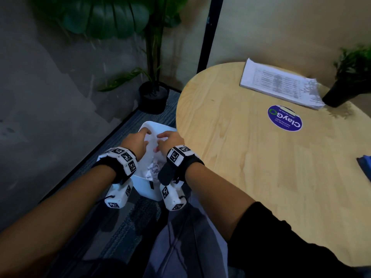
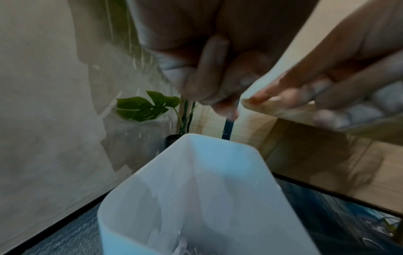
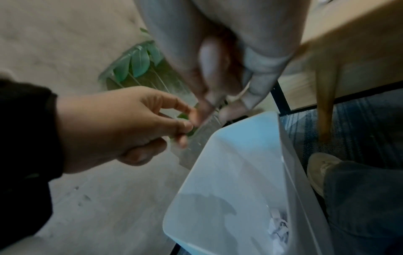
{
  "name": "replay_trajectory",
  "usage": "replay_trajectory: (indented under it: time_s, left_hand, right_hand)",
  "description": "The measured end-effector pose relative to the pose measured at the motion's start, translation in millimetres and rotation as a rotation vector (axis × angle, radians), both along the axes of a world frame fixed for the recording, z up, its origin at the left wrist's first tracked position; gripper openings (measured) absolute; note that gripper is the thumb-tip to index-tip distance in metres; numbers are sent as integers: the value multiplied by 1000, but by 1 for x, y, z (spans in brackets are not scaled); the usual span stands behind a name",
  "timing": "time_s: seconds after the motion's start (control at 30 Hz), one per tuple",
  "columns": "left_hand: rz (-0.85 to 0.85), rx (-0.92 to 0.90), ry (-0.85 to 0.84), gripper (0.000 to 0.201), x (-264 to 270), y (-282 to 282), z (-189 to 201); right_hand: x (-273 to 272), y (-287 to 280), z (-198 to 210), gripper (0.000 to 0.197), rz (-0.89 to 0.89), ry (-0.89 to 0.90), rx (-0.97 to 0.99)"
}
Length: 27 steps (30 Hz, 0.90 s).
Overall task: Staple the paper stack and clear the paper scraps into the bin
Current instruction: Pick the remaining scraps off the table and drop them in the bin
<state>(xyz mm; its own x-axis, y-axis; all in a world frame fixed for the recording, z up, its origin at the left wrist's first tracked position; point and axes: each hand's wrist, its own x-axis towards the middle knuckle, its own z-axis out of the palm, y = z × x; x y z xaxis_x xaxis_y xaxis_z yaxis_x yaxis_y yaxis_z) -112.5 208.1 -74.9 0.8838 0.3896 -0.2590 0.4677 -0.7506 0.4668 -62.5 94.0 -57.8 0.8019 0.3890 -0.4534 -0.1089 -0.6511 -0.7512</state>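
Both my hands hover over a white bin (image 1: 149, 123) standing on the floor left of the table. My left hand (image 1: 138, 140) hangs above the bin's left side, fingers loosely curled and nothing visible in them. Close beside it, my right hand (image 1: 170, 140) also points loose, empty fingers downward. Crumpled paper scraps (image 1: 153, 169) lie at the bottom of the bin (image 3: 229, 163) and show in the right wrist view as paper scraps (image 3: 279, 229). The printed paper stack (image 1: 281, 83) lies flat at the table's far side. No stapler is visible.
The round wooden table (image 1: 261, 157) carries a blue round sticker (image 1: 285, 118), a small plant in a black pot (image 1: 337, 95) and a blue object (image 1: 365, 163) at the right edge. A tall potted plant (image 1: 153, 99) stands behind the bin. My shoe (image 3: 322, 165) is beside the bin.
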Motion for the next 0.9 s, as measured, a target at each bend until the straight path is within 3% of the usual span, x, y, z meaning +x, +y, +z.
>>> replay_trajectory:
  time_s: [0.07,0.17,0.33,0.6,0.9]
  left_hand:
    - [-61,-67,-8,59,2,-8,10]
    - [-147,-53,-72,68,6,-28,21]
    - [-298,75,-54,61,17,-73,45]
    - [-542,194,23,55,40,-163,62]
    - [-725,175,185,64,13,-224,41]
  right_hand:
    - [0,-10,14,50,47,-29,-5]
    - [-3,-36,32,55,83,-104,10]
    - [-2,-89,45,47,51,-150,29]
    - [1,-217,48,45,-68,-226,-137]
    - [-11,-379,65,46,-225,-187,-386]
